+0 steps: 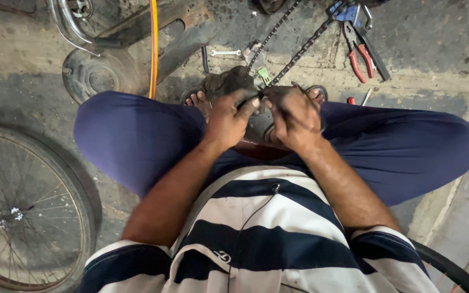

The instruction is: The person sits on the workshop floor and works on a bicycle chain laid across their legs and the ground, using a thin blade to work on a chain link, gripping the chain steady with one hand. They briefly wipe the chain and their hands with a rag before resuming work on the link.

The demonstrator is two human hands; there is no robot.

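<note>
On the concrete floor at far left lay a spoked bicycle wheel [25, 217]. Toward centre, the left hand [227, 118] and right hand [294, 116] met above the lap, each pinching closed on one end of a bicycle chain [294, 57] running up to the frame edge. Red-handled pliers [360, 59] lay further right. No container was identifiable.

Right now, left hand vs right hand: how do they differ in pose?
The left hand has its thumb laid across toward the middle, pinching a small dark part; the right hand is curled into a tighter fist, knuckles up. The left hand lies next to a dark rag; the right hand lies under the bicycle chain running off up the floor. Both are greasy and meet fingertip to fingertip above the lap.
</note>
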